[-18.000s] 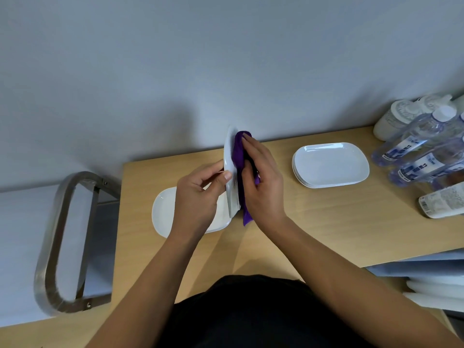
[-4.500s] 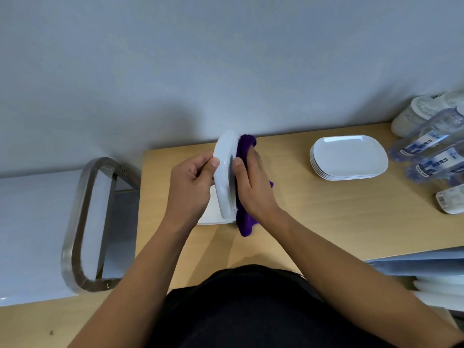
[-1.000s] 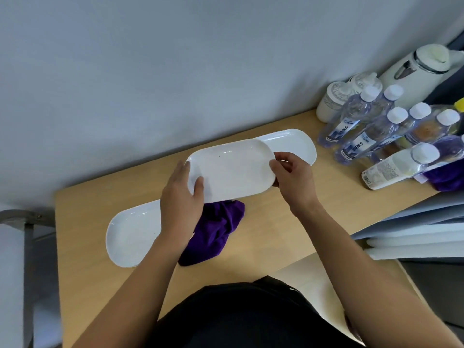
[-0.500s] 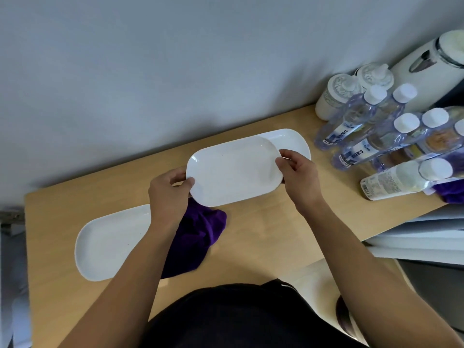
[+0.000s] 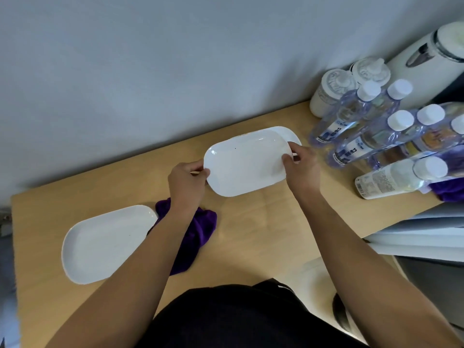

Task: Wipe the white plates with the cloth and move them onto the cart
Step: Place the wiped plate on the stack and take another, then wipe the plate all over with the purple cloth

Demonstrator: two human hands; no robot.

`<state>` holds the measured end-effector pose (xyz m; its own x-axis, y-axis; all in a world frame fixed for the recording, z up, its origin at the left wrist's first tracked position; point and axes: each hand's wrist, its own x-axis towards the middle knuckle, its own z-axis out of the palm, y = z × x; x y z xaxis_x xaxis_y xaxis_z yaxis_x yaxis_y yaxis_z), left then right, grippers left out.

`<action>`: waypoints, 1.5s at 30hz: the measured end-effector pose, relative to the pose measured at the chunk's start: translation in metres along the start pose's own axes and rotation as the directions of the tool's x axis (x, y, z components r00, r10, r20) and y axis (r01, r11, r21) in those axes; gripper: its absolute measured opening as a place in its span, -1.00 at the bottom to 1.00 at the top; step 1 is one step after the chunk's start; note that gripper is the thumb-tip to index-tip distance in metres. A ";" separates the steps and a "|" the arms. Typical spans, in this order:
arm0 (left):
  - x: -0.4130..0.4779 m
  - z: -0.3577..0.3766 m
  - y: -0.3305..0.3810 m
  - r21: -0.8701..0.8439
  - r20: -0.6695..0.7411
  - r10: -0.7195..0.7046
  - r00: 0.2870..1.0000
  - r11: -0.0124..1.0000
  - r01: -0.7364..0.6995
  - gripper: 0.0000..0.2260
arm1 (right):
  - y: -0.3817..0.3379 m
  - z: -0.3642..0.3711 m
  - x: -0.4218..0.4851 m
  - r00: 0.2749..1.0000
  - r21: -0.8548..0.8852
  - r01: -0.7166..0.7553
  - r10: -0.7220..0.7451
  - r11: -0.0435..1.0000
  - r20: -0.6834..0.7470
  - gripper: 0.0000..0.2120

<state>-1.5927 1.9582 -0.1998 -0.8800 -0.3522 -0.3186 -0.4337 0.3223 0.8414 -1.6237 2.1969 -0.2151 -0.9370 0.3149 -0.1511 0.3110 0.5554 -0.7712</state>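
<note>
Centre of frame: white oblong plate [image 5: 244,164] held level by both hands, one at each short end. Left hand [image 5: 187,182] pinches the left end, thumb on top of the rim, fingers curled under it. Right hand [image 5: 301,169] pinches the right end the same way, thumb on the upper face and fingers tucked behind the rim. The held plate's far right corner overlaps a second white plate [image 5: 292,135], of which only the rounded right end shows; cannot tell whether the two touch. A small dark speck shows on the held plate's upper face, towards the upper left. Lower left of frame: a third white plate [image 5: 105,243] lies flat on the wooden table [image 5: 263,234]. Purple cloth [image 5: 200,229] lies crumpled on the table just right of that plate, touching its right edge and partly hidden under the left forearm; neither hand touches it. Upper right of frame: a cluster of clear water bottles [image 5: 351,119] with white caps, two white jars [image 5: 329,94] behind them against the grey wall, and a white kettle [image 5: 426,59] in the corner. One white bottle [image 5: 396,178] lies on its side at the right edge of the table, with a second bit of purple cloth [image 5: 449,189] beside it.
</note>
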 end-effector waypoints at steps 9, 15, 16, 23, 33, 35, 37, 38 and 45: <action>0.023 0.038 0.010 0.284 0.115 0.166 0.980 0.939 -0.192 -0.79 | 0.022 -0.007 0.020 0.993 -0.076 -0.052 0.043 0.996 -0.109 -0.65; 0.025 0.038 0.011 0.351 0.110 0.209 0.972 0.906 -0.234 -0.77 | 0.024 -0.006 0.024 0.993 -0.082 -0.014 0.004 0.997 -0.118 -0.64; 0.025 0.036 0.011 0.364 0.118 0.216 0.969 0.899 -0.244 -0.77 | 0.023 -0.005 0.024 0.993 -0.088 -0.010 0.000 0.996 -0.114 -0.63; 0.017 -0.003 0.007 0.414 0.240 0.225 0.944 0.856 -0.309 -0.74 | -0.008 0.018 -0.025 0.916 -0.222 0.343 -0.377 0.913 -0.134 -0.65; -0.029 -0.097 -0.038 0.498 0.303 0.188 0.934 0.805 -0.323 -0.79 | -0.049 0.092 -0.133 0.669 -0.047 0.425 -0.279 0.904 0.689 -0.46; -0.038 -0.106 -0.044 0.487 0.308 0.183 0.934 0.813 -0.320 -0.80 | -0.046 0.100 -0.139 0.659 -0.106 0.454 -0.254 0.885 0.708 -0.40; -0.043 -0.112 -0.048 0.476 0.324 0.182 0.929 0.817 -0.326 -0.79 | -0.045 0.102 -0.141 0.683 -0.098 0.452 -0.273 0.887 0.678 -0.55; -0.046 -0.115 -0.049 0.471 0.341 0.183 0.922 0.815 -0.337 -0.77 | -0.045 0.101 -0.142 0.700 -0.074 0.437 -0.287 0.897 0.654 -0.66; -0.054 -0.121 -0.043 0.293 0.502 0.194 0.843 0.879 -0.377 -0.72 | -0.075 0.071 -0.141 0.833 0.367 0.027 -0.224 0.930 0.506 -0.92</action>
<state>-1.5029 1.8568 -0.1659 -0.9231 0.2066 -0.3243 -0.1064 0.6733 0.7317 -1.5267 2.0560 -0.1798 -0.9304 -0.2520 -0.2662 0.2057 0.2424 -0.9481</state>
